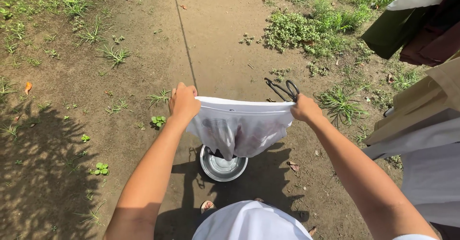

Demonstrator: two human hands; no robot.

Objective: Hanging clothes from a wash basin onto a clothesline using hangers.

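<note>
- While both arms reach out from the near edge, the left hand (183,102) grips the left end of a white garment (239,127), fingers curled tight over its top hem.
- At the other end, the right hand (305,108) pinches the right end of the same hem, fingers pressed together on the cloth.
- Between the two hands the garment is stretched flat and hangs down at mid-scene, sunlit and thin enough that dark shapes show through it.
- A thin line (184,39) runs from the far edge of the scene toward the hem; whether the garment hangs over it cannot be told.
- Just past the right hand sit dark wire loops (286,89), close to its knuckles; whether the hand touches them cannot be told.
- Below the garment, a round metal basin (223,165) stands on the dirt ground (220,43), partly hidden by the hanging cloth, with some cloth inside.
- Near the basin, at the near edge, a sandalled toe (207,205) shows beside the person's white shirt.
- Far right, hung clothes (421,125) in tan, white, green and dark red fill the edge.
- Patches of grass (297,29) lie far right and far left.
</note>
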